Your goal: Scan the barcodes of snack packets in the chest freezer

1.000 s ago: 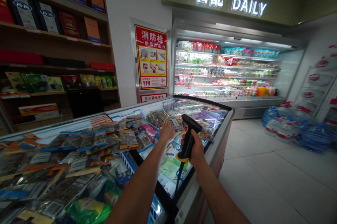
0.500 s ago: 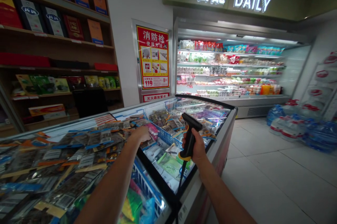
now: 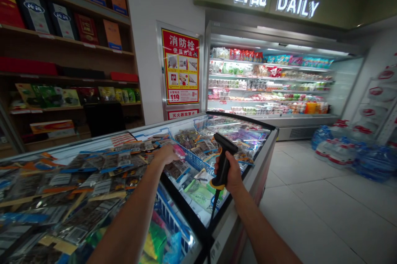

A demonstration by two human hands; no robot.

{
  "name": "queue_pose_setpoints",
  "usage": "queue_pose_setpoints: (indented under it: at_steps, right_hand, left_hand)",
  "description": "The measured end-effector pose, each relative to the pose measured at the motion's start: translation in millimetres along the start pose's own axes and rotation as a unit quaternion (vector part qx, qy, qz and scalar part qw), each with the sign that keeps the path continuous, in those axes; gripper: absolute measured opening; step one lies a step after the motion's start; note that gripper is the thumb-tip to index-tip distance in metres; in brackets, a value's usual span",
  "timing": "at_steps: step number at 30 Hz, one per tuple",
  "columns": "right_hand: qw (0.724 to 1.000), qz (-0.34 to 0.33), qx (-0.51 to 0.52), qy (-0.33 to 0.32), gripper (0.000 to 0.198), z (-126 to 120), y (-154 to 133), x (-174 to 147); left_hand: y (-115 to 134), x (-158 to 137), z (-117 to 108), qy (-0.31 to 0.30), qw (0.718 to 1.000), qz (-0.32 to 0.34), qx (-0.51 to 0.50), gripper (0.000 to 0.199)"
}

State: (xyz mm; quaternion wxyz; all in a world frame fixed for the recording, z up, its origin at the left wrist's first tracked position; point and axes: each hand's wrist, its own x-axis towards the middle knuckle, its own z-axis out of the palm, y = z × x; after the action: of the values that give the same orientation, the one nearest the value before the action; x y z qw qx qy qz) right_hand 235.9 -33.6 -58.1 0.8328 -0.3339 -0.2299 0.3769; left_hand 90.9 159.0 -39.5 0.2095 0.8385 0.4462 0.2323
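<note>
My right hand (image 3: 233, 173) is wrapped round the handle of a black barcode scanner (image 3: 223, 162) with yellow trim, held upright over the freezer's front rim. Its cable runs down from the handle. My left hand (image 3: 166, 155) reaches inside the chest freezer, fingers bent at the upper edge of a dark, blue-edged snack packet (image 3: 176, 169); the fingertips are partly hidden. Beneath that packet lie white and green bags (image 3: 200, 193). Just past my left fingers is a pink packet (image 3: 180, 151), beside a blue basket (image 3: 198, 161) with more packets.
Flat snack packets (image 3: 77, 198) are heaped on the left side. A black frame bar (image 3: 182, 202) crosses the freezer (image 3: 248, 191). Wooden shelves (image 3: 71, 45) stand at the left, a lit refrigerated display (image 3: 269, 121) behind, and bottled water packs (image 3: 338, 150) on the floor at right.
My left hand has shifted slightly up, and the dark packet under its fingers shows more fully over the white bags. My right hand and the scanner stay nearly in place.
</note>
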Motion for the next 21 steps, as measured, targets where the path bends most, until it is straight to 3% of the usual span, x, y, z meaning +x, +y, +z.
queue_pose_setpoints:
  at_steps: [3,5,8,12,17,21]
  right_hand:
    - [1.0,-0.006,0.002,0.001,0.028,0,0,0]
    - [1.0,-0.009,0.003,0.0,0.029,0,0,0]
    - [1.0,-0.005,0.007,-0.003,0.031,0,0,0]
    - [1.0,0.009,0.014,-0.011,0.031,2,0,-2]
    - [0.996,0.072,0.029,-0.053,0.031,3,-2,-4]
    - [0.991,0.108,0.048,-0.06,0.031,2,-3,-2]
  left_hand:
    - [8,-4,-8,-0.037,0.995,-0.022,0.086,0.016]
    - [11,-5,-13,-0.029,0.997,-0.012,0.076,0.016]
    - [11,-5,-18,0.01,0.999,-0.005,0.036,0.012]
    - [8,-1,-19,0.111,0.991,-0.037,-0.061,0.012]
    - [9,10,-1,0.211,0.934,-0.06,-0.282,0.016]
    - [10,19,19,0.255,0.893,-0.054,-0.366,0.017]
